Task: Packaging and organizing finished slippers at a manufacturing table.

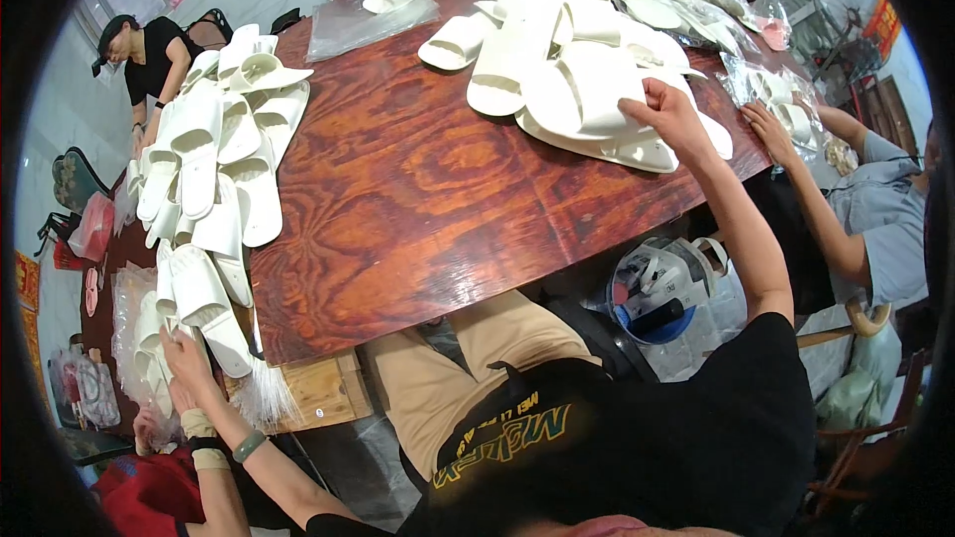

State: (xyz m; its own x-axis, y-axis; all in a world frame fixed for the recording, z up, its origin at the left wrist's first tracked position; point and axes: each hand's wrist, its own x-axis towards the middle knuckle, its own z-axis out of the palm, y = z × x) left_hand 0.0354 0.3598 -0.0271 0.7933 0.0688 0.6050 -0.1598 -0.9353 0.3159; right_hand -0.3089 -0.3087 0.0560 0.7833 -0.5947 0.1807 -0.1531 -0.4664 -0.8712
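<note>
My right hand (668, 117) reaches over the wooden table, its thumb and fingers pinched on the edge of a white slipper (577, 89) at the near side of a large heap. At the far left, my left hand (189, 363), below a green bangle on the forearm, closes on the end of a white slipper (171, 283) beside a second heap of slippers (191, 129); its fingertips are partly hidden. Right next to it, a co-worker's wristbanded arm (206, 447) reaches toward slippers in clear plastic (149, 353).
The reddish-brown table (388, 179) spans the middle. Across it a person handles slippers over clear bags (363, 25). At right a co-worker's hand (771, 129) touches bagged slippers (796, 119). A blue bucket (662, 323) stands below the table edge. Another person (159, 55) works at far left.
</note>
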